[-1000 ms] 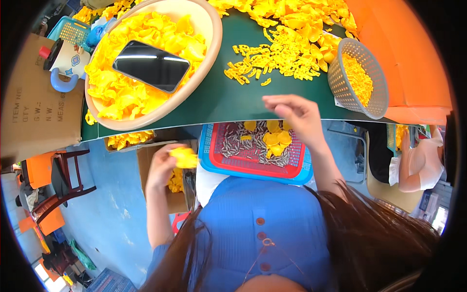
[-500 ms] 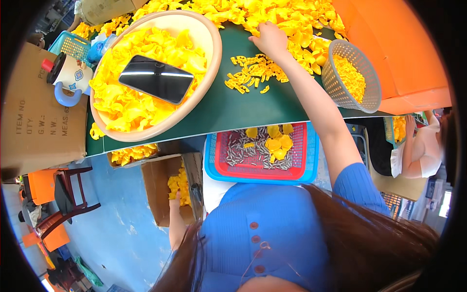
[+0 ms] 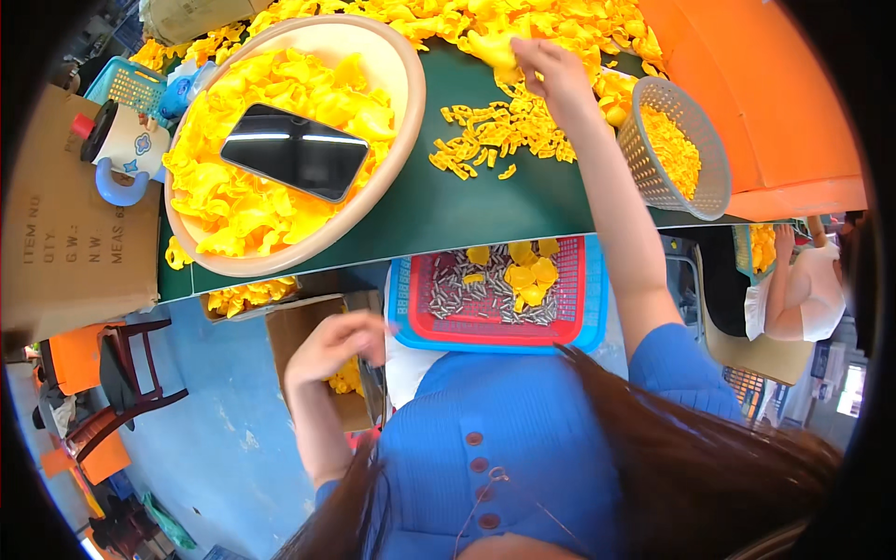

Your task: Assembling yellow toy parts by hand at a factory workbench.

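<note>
My right hand point(image 3: 556, 77) is over the far side of the green table point(image 3: 448, 201), fingertips pinched at the edge of a thin, curved yellow plastic piece point(image 3: 495, 47). Beyond it spreads a heap of similar yellow pieces point(image 3: 597, 28). Just below the hand lies a scatter of small yellow plastic parts point(image 3: 495, 131). My left hand point(image 3: 341, 343), somewhat blurred, is in the air above an open cardboard box point(image 3: 291, 327) with yellow pieces inside. Its fingers reach toward the trays, and I see nothing in them.
A large beige basin point(image 3: 411, 103) of yellow pieces bears a black phone point(image 3: 297, 151). A grey basket point(image 3: 644, 173) holds small yellow parts. On my lap, a red tray point(image 3: 425, 317) with metal pins sits in a blue one point(image 3: 401, 327). Another person point(image 3: 793, 289) sits at right.
My left hand has come up out of the cardboard box. My right hand has drawn back slightly toward me and right from the heap, with a yellow plastic piece at its fingertips.
</note>
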Demonstrator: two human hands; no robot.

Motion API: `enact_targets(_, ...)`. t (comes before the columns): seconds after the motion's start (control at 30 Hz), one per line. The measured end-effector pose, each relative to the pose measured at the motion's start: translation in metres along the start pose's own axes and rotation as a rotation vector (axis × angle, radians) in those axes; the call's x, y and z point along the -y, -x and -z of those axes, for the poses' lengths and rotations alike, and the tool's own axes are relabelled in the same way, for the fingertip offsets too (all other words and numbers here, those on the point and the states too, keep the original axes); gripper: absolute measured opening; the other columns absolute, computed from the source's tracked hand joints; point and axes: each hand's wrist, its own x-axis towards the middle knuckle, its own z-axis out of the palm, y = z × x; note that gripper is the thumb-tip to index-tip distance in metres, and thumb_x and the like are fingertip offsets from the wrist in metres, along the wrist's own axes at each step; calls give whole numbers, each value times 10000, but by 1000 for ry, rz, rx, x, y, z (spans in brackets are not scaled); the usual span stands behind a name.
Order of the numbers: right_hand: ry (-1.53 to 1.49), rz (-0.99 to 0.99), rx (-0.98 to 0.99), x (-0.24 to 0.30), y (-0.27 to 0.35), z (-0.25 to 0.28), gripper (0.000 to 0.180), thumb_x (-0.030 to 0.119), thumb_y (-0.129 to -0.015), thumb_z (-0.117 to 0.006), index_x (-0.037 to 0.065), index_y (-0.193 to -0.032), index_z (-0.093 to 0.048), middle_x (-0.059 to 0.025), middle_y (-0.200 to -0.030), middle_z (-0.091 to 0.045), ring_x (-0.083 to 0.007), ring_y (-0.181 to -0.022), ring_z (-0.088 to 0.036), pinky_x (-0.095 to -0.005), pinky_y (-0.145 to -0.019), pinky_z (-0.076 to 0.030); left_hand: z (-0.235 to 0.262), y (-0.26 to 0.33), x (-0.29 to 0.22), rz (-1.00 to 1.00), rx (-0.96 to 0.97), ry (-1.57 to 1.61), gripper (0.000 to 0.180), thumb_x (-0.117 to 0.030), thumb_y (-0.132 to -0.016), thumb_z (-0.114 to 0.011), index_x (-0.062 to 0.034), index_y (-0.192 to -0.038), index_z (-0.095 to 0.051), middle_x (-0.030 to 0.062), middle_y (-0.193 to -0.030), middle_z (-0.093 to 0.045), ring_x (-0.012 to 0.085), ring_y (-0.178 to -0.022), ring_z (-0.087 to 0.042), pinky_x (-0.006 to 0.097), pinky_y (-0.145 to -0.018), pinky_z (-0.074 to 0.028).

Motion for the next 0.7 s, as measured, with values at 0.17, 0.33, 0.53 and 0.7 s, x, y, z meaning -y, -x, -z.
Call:
enact_targets(0.17,605,575,136,-13,119,-19,107,88,-714,-722,33,-770,-648,-65,-711,-557,-169,-664,-549,-278,-603,-438,-76,-119,-30,-470,-282,398,777,-435,-865,-547,-33,-1412,-168,169,-1352,-352,261,-1200,-434,414,-958,-418)
enact_targets(0.33,683,679,164,-23,164,-9,149,66,-653,-746,53,-753,-636,-62,-692,-544,-211,-638,-551,-311,-533,-443,-97,-165,-23,-510,-267,518,735,-156,-845,-615,-30,-1412,-166,186,-1301,-429,226,-1199,-440,340,-996,-363)
enact_targets(0.53,490,517,294,-18,160,4,215,37,-697,-709,46,-908,-666,-86,-872,-610,-218,-776,-598,-297,-671,-484,-95,-158,-12,-527,-379,543,639,-133,-861,-581,-30,-1383,-227,199,-1247,-483,240,-1160,-488,354,-986,-389)
enact_targets(0.7,751,503,226,-49,117,16,190,5,-742,-651,19,-932,-645,-81,-953,-608,-239,-879,-590,-311,-741,-486,-89,-136,-14,-511,-394,609,577,-153,-864,-550,-36,-1350,-263,238,-1255,-466,273,-1152,-503,374,-968,-421)
